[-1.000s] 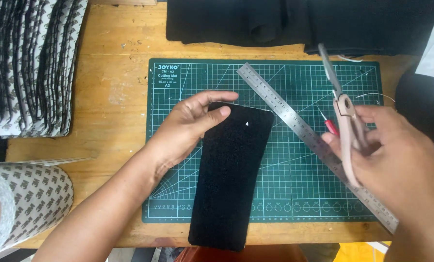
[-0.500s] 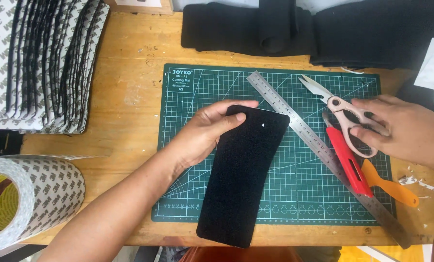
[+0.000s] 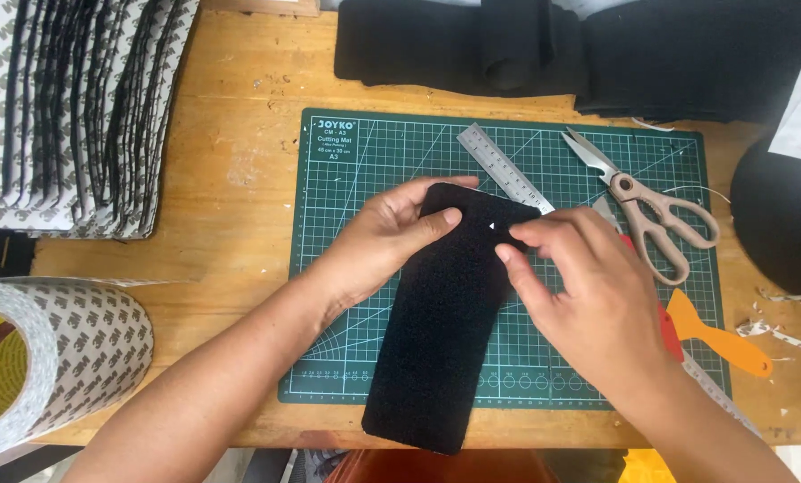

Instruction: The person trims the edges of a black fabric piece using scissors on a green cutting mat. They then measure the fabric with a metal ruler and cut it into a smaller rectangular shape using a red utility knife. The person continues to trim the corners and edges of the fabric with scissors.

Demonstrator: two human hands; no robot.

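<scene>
Scissors (image 3: 653,207), steel ruler (image 3: 501,167), orange scraper (image 3: 715,334), tape roll (image 3: 56,358) on wooden table (image 3: 230,179).

there is a single view, taken from a camera worn on the person's head. it looks almost straight down onto a pale wooden workbench (image 3: 230,188), close enough that the bench fills nearly the whole picture. the person's side is the bottom edge: both bare forearms enter from there and reach up towards the middle, where a dark green gridded cutting mat (image 3: 365,295) lies squarely, its printed corner upright to the viewer. the far side of the bench runs along the top edge. no second view is given, so nothing overlaps with another camera.
</scene>
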